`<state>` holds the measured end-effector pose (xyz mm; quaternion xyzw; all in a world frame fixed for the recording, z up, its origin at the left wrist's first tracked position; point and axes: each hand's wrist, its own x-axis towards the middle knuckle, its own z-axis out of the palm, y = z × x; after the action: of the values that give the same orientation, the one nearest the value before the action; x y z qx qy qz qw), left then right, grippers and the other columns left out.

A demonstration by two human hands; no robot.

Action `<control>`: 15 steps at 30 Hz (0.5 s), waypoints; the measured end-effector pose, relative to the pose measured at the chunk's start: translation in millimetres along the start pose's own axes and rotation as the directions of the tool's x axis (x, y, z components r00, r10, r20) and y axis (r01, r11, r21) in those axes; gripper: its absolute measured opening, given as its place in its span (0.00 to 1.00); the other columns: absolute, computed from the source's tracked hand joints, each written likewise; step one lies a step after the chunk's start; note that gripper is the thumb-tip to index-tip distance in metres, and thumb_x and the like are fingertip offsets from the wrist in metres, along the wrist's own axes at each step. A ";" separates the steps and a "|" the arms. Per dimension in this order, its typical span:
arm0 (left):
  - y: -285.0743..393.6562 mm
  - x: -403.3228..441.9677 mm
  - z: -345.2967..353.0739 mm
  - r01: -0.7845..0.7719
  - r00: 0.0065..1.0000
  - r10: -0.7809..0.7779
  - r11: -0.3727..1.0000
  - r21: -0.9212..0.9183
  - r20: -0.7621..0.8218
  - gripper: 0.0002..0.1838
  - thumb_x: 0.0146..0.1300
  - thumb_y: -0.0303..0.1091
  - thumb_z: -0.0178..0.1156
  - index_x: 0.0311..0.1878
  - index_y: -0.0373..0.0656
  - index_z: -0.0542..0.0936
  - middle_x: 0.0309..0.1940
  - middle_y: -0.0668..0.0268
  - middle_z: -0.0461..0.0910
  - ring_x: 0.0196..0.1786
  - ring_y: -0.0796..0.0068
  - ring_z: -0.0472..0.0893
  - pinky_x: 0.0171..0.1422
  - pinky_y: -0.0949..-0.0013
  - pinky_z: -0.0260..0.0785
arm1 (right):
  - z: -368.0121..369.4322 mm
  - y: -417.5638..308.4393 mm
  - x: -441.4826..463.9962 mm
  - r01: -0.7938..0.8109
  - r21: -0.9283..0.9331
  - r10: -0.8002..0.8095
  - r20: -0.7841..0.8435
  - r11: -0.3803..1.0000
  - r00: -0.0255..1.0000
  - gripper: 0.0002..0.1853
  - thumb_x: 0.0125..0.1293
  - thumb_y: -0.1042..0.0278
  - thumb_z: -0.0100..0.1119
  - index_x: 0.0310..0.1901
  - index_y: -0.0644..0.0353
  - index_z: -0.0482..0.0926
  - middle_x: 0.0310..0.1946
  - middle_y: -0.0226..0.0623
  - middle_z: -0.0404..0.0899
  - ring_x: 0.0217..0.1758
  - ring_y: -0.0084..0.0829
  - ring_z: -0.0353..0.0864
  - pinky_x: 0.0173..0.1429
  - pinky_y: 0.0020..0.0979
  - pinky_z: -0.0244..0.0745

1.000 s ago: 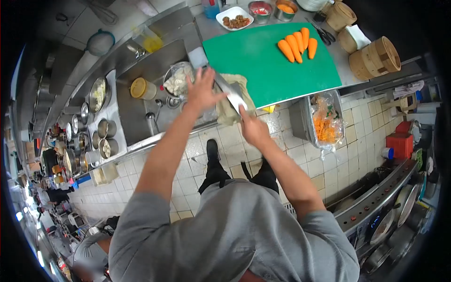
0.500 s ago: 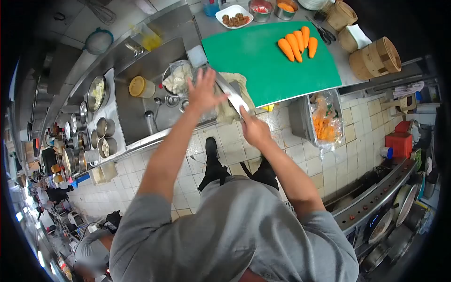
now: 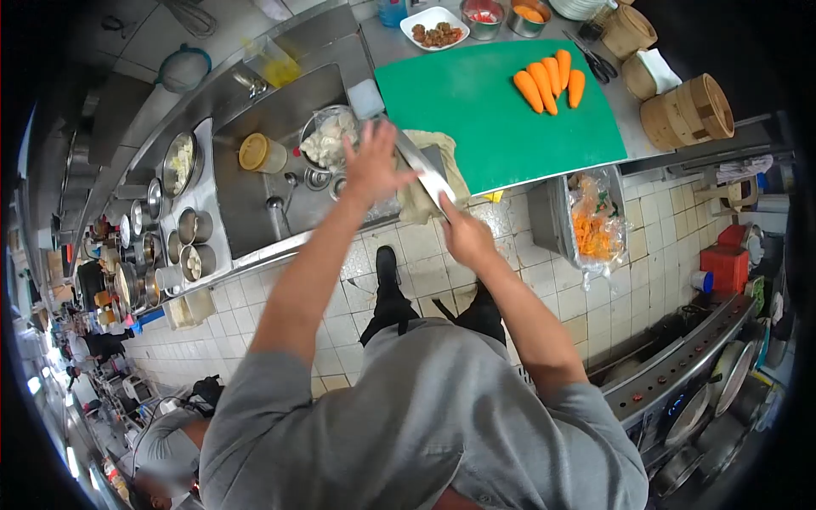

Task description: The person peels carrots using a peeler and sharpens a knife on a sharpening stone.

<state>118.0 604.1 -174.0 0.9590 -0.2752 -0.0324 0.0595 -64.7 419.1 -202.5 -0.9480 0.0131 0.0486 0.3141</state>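
My right hand (image 3: 469,241) is closed around the handle of a large knife (image 3: 433,182). Its blade points up and left, over the edge of the counter beside the sink. My left hand (image 3: 372,166) hovers left of the blade with fingers spread, holding nothing. Under and around the blade lies a crumpled beige cloth (image 3: 416,206), and a flat grey piece shows beside the blade on it. A bowl of white chunks (image 3: 330,140) sits in the sink, partly behind my left hand. To the right, several peeled carrots (image 3: 541,83) lie on a green cutting board (image 3: 459,110).
The metal sink (image 3: 242,200) also holds a yellow-lidded jar (image 3: 262,154) and ladles. Below the board stands a bin of peelings (image 3: 592,225). Bamboo steamers (image 3: 687,112) and scissors (image 3: 592,61) are at the right. Another person (image 3: 174,446) is at lower left.
The view has shifted slightly, so the counter things appear a little further right. My left hand stays spread and my right hand still grips the knife.
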 end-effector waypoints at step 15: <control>-3.4 3.8 -41.3 -0.030 0.996 0.027 0.999 -0.031 -0.087 0.64 0.57 0.77 0.65 0.85 0.43 0.57 0.88 0.61 0.53 0.90 0.55 0.48 0.87 0.28 0.32 | -20.4 -31.4 -1.7 -0.109 0.057 0.114 -0.087 0.992 0.990 0.35 0.74 0.60 0.61 0.78 0.59 0.61 0.39 0.55 0.88 0.37 0.58 0.88 0.44 0.55 0.82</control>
<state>126.8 608.9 -133.5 0.9544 -0.2854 0.0055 0.0872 -63.0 432.1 -167.4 -0.9386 0.0816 0.0230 0.3345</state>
